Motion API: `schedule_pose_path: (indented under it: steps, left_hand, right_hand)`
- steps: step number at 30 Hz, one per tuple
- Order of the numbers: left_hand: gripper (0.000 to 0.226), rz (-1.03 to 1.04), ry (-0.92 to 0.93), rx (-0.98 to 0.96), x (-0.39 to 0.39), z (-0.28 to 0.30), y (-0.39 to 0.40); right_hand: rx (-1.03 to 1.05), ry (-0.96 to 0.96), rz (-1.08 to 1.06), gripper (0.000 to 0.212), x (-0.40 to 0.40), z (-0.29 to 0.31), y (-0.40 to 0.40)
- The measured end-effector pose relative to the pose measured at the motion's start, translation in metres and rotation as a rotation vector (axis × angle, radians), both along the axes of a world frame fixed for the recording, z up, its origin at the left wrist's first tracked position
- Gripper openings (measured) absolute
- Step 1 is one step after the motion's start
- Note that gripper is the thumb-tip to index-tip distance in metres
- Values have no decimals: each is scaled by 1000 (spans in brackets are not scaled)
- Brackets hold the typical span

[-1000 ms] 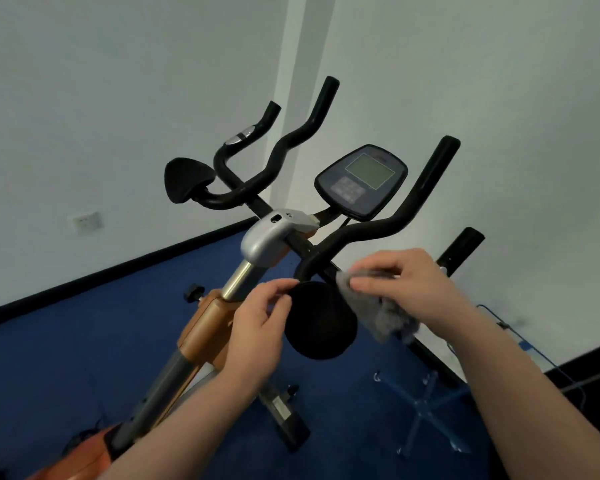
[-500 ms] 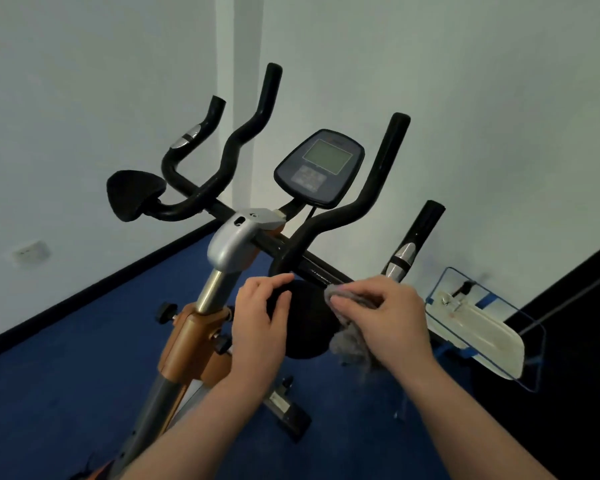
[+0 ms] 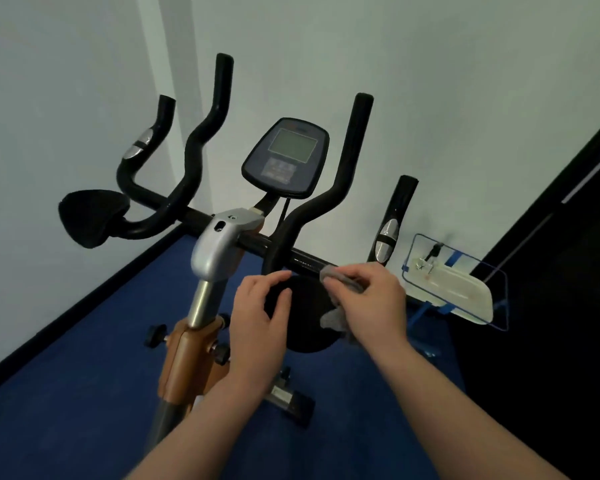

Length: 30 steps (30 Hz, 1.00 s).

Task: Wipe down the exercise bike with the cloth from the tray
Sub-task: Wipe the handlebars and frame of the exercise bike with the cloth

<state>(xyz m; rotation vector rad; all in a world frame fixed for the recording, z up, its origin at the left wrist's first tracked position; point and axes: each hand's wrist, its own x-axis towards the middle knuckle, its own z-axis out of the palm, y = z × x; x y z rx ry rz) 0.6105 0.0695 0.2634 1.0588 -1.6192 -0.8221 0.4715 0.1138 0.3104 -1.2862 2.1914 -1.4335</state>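
Our left hand (image 3: 257, 327) grasps the near edge of the round black pad (image 3: 307, 320) on the bike (image 3: 219, 244), thumb on its face and fingers curled round its left rim. Our right hand (image 3: 371, 303) pinches the grey cloth (image 3: 338, 277) between thumb and fingers and holds it against the pad's upper right side, where the pad meets the black crossbar; a loose fold of the cloth hangs below our palm, against the pad. The two hands sit close together with the pad between them.

Just above our hands rise the handlebars (image 3: 343, 168), and between them the console (image 3: 286, 157) tilts toward us. A second pad (image 3: 90, 216) sits well to the left of our left hand. Below that hand the silver post drops into the orange frame. To the right of our right hand, near but apart, lies the tray (image 3: 454, 289), pale, with a clear blue-edged rim. Blue floor lies beneath our forearms.
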Motion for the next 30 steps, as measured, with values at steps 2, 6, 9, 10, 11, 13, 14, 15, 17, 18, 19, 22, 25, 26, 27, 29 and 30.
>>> schedule_pose_path:
  steps: [2,6,9,10,11,13,14,15,17,18,19,22,25,26,27,29,30]
  left_hand:
    - [24,-37,-11,-8,2,2,-2]
    - [27,-97,-33,-33,5,5,-7]
    - [30,-106,-79,-59,1,11,-9]
    - [31,-99,-95,-85,-2,14,-10]
    - [31,-86,-109,-116,-6,17,-10]
    - [29,-44,-136,-168,-16,24,-9]
    - [28,-13,-151,-183,-21,26,-9]
    - [28,27,-169,-194,-26,27,-8]
    - [25,131,-209,-202,-35,27,-6]
    - [23,187,-224,-203,-38,26,-5]
    - [22,239,-236,-201,-41,25,-5]
    - [19,375,-306,-199,-48,22,-5]
    - [15,488,-372,-189,-55,19,-6]
    - [15,526,-387,-185,-57,19,-5]
    - [16,562,-399,-182,-60,18,-5]
    - [18,616,-410,-172,-64,18,-3]
    - [18,630,-411,-165,-65,17,-3]
  right_hand:
    - [-29,-7,-75,7,11,-6,5]
    - [-77,57,12,21,27,-20,52]
    - [27,-27,155,18,19,-12,67]
    - [-3,-32,137,17,8,-5,65]
    - [-60,-11,103,17,-4,4,59]
    - [-187,87,67,16,-28,24,39]
    - [-226,145,81,15,-37,33,27]
    - [-238,210,108,14,-45,38,15]
    - [-172,383,217,12,-58,38,-6]
    - [-102,481,320,13,-63,34,-13]
    - [-31,578,448,16,-68,29,-17]
    - [46,767,742,22,-90,14,-21]
    - [-1,758,826,26,-114,14,-26]
    - [5,764,875,25,-120,14,-30]
    - [22,767,922,25,-124,13,-33]
    - [55,758,976,24,-124,13,-37]
    - [70,743,982,24,-122,12,-40]
